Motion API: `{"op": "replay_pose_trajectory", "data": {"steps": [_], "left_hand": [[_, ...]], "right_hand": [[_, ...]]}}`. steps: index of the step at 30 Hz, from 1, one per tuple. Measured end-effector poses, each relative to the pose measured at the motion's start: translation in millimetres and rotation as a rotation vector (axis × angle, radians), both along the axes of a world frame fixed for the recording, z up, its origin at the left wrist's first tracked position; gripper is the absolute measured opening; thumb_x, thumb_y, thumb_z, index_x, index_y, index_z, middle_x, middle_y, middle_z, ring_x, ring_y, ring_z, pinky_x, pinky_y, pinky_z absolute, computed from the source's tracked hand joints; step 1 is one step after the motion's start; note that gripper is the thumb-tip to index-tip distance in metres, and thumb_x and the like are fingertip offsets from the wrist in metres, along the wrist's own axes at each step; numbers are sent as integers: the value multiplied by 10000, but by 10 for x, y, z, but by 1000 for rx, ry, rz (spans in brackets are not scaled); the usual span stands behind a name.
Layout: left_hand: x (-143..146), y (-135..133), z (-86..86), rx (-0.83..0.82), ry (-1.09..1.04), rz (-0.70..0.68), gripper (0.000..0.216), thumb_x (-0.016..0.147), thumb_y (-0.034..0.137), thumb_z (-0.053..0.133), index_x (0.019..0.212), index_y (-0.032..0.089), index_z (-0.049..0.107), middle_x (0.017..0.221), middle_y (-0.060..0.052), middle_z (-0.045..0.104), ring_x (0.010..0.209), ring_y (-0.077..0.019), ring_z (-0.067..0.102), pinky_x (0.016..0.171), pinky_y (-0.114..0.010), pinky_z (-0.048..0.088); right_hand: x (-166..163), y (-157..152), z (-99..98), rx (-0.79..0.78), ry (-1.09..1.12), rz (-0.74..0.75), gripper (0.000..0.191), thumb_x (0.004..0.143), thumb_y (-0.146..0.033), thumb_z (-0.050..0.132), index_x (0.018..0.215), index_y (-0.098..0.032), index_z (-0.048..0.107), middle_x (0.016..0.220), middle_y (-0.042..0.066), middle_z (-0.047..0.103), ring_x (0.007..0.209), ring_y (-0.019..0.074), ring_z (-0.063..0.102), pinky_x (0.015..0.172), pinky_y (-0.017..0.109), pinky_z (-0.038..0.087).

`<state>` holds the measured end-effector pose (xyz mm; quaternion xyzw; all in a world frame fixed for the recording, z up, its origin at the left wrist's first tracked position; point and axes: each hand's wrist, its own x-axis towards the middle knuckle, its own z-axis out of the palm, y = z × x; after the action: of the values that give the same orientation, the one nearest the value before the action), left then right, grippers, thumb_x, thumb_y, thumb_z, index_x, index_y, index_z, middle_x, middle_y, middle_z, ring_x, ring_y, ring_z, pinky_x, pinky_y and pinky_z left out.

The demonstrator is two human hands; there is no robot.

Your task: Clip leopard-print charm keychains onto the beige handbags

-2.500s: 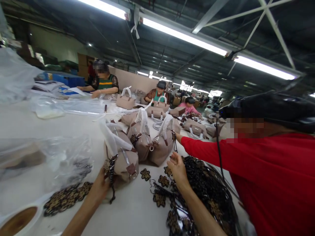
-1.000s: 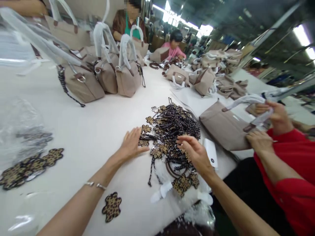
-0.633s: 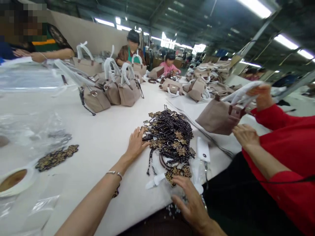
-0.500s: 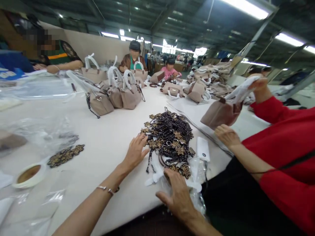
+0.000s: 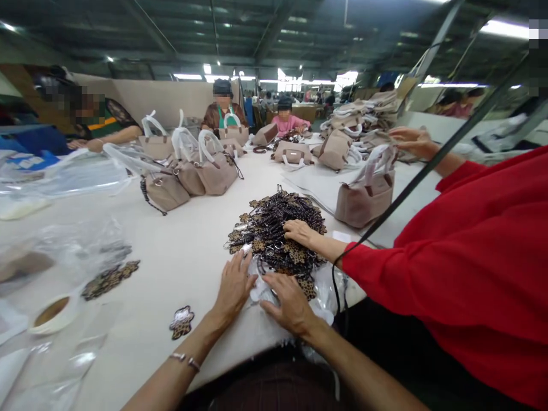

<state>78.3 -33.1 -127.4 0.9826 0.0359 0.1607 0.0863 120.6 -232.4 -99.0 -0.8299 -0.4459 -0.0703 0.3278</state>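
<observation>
A heap of dark braided cord charms (image 5: 282, 214) with leopard-print shapes and metal rings lies in front of me on the table. My left hand (image 5: 233, 288) is at the heap's near left edge, fingers stretched out. My right hand (image 5: 291, 302) rests at its near edge, fingers spread over clear plastic and white pieces. Neither hand visibly grips anything, though the fingertips partly hide what is beneath. A single leopard-print charm (image 5: 181, 322) with a shiny upper part lies left of my left wrist. At the heap's right side is a co-worker's hand (image 5: 299, 233).
A beige handbag (image 5: 366, 197) with wrapped handles stands to the right, beside a red-sleeved co-worker (image 5: 466, 245). More handbags (image 5: 218, 171) stand across the table. To the left are a tape roll (image 5: 53, 314), flat leopard-print pieces (image 5: 111, 279) and clear plastic bags (image 5: 81, 240).
The co-worker has set the handbag upright on the table and reached one hand onto the heap. A single charm now lies to my left. My hands have come closer together.
</observation>
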Motion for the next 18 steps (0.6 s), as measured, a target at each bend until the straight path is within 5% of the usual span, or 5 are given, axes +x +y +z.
{"op": "replay_pose_trajectory", "data": {"steps": [3, 5, 9, 13, 18], "left_hand": [[-117, -78, 130, 45, -18, -329, 476, 928, 145, 396, 1399, 212, 397, 1471, -100, 440, 1407, -239, 310, 1123, -470, 305], [-204, -147, 205, 81, 81, -521, 473, 926, 110, 387, 1379, 240, 422, 1436, -60, 493, 1389, -222, 344, 1125, -460, 304], [-250, -231, 332, 116, 242, -633, 425, 935, 134, 389, 1347, 213, 455, 1430, -82, 498, 1342, -264, 413, 1107, -511, 306], [-226, -165, 430, 110, 263, -645, 450, 937, 125, 387, 1377, 209, 423, 1430, -104, 493, 1321, -249, 439, 1086, -459, 343], [-344, -126, 437, 127, 239, -564, 456, 937, 125, 404, 1371, 261, 438, 1421, -115, 496, 1290, -261, 472, 1043, -448, 377]], "right_hand": [[-123, -554, 66, 151, 55, -137, 179, 899, -305, 532, 1011, -210, 635, 1002, 74, 689, 972, 222, 601, 897, 346, 429], [-203, -1026, 24, 172, 209, -353, 239, 898, -391, 524, 752, -221, 605, 758, 39, 666, 749, 192, 613, 732, 286, 463], [-261, -1628, -195, 1, 698, -550, 348, 756, -580, 627, 725, -233, 621, 704, 25, 674, 657, 206, 623, 618, 274, 467], [-291, -1436, -338, 209, 1146, -476, 466, 696, -668, 629, 720, -203, 619, 713, 35, 680, 702, 213, 639, 629, 276, 483], [-399, -1049, -328, 507, 1405, -637, 474, 607, -612, 751, 739, -186, 590, 617, -15, 598, 552, 146, 585, 565, 265, 477]]}}
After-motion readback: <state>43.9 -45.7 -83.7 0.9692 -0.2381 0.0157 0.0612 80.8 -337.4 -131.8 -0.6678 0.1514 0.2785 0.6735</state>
